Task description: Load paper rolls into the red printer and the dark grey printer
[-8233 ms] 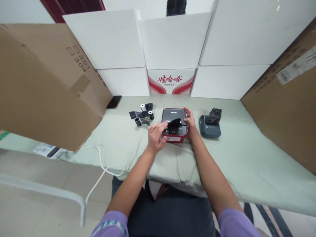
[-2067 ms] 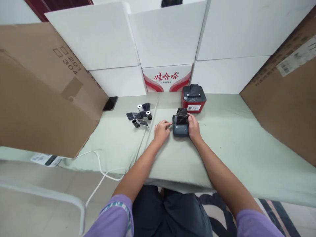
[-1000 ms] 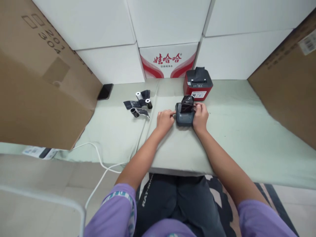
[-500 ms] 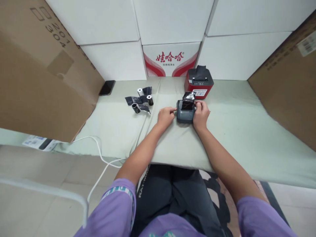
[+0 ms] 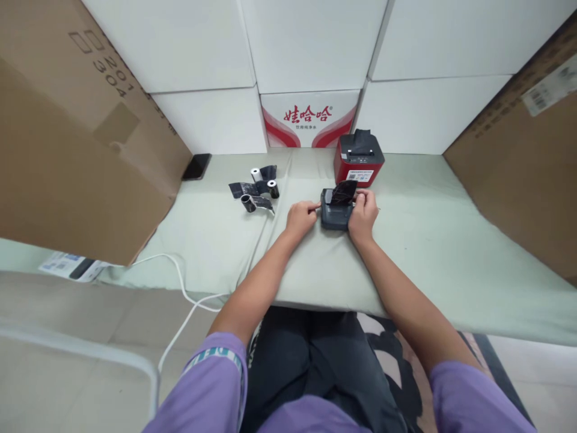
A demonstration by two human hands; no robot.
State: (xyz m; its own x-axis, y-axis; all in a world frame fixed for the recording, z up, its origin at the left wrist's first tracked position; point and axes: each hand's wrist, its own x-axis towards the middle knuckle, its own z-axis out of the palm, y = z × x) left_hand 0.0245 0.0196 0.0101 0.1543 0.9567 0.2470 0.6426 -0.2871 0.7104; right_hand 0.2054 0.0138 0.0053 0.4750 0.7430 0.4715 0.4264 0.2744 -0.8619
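A small dark grey printer sits on the cloth-covered table, with a strip of glossy black paper standing up out of its top and leaning right. My left hand is closed, most fingers curled, and its index finger presses against the printer's left side. Around the right side of the printer, my right hand is closed, its fingertips by the base of the black strip. Just behind stands a red and black printer with a black strip on top.
Several paper rolls with black printed strips lie left of my hands. A black phone rests by the left cardboard box. White boxes line the back, another cardboard box stands right. A white cable hangs at the table's front edge.
The black strip in the grey printer has tipped to the right and shows less shine. Both hands stay at the printer's sides; the whole view has shifted slightly.
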